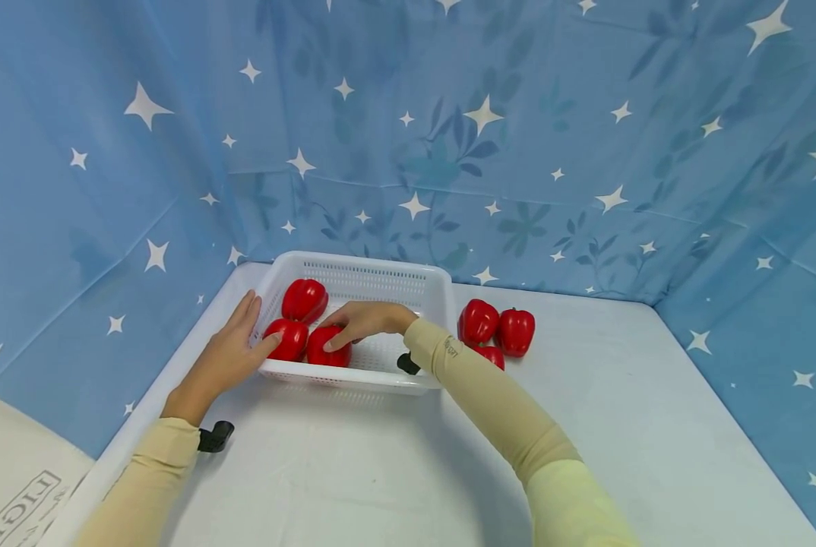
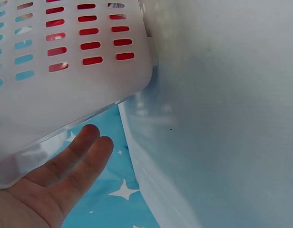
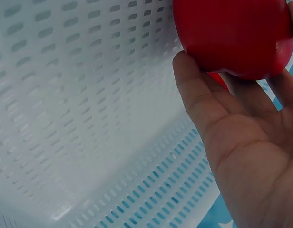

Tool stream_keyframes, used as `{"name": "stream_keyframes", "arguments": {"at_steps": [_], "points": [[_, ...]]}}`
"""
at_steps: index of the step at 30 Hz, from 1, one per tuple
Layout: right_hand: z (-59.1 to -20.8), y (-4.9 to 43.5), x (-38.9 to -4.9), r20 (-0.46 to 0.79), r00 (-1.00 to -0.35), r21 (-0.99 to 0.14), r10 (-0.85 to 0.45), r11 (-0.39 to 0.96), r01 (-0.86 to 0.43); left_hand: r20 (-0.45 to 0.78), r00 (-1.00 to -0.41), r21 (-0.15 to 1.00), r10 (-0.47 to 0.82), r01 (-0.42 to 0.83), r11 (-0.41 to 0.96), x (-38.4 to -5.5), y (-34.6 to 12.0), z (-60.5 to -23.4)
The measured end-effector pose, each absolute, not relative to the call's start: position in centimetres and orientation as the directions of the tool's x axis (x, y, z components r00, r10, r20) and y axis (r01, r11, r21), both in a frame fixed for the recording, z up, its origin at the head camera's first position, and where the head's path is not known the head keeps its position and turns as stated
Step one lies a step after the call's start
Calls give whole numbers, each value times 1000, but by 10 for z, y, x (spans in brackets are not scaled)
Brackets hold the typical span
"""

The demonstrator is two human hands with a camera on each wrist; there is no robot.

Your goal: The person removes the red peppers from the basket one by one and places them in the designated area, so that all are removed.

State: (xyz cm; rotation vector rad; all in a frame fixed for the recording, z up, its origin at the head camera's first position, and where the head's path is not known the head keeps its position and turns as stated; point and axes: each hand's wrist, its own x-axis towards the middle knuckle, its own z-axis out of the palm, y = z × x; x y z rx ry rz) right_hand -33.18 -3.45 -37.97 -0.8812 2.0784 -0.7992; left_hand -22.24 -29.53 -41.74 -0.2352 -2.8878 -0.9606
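Note:
A white perforated plastic basket stands on the table with red bell peppers in its left part. My right hand reaches into it and grips a bell pepper, which sits by the near wall. In the right wrist view the fingers curl around that pepper. Beside it lies another bell pepper, and a third bell pepper is behind them. My left hand rests at the basket's left end, thumb over the rim, fingers straight along the outside. Two of those fingers show beside the rim in the left wrist view.
Right of the basket, more bell peppers lie together on the white table, one partly hidden by the right sleeve. A blue star-patterned curtain encloses the back and sides. Printed pale cloth lies at the lower left.

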Motion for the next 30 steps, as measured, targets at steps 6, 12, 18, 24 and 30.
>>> {"name": "stream_keyframes", "arguments": {"at_steps": [6, 12, 18, 24, 30], "points": [[-377, -24, -337, -375, -498, -762, -782, 566, -315, 127, -985, 581, 120, 172, 796, -223, -294, -415], [-370, -11, -341, -346, -509, -778, -788, 544, -314, 115, -986, 579, 124, 167, 798, -223, -294, -414], [-357, 3, -340, -305, -511, -786, -803, 516, -341, 103, -986, 576, 128, 164, 801, -224, -295, -413], [-343, 24, -339, -289, -555, -773, -780, 532, -345, 95, -986, 573, 140, 169, 802, -226, -296, -413], [-333, 47, -337, -274, -599, -773, -753, 542, -328, 97, -985, 582, 145, 174, 794, -224, -297, -414]]}}
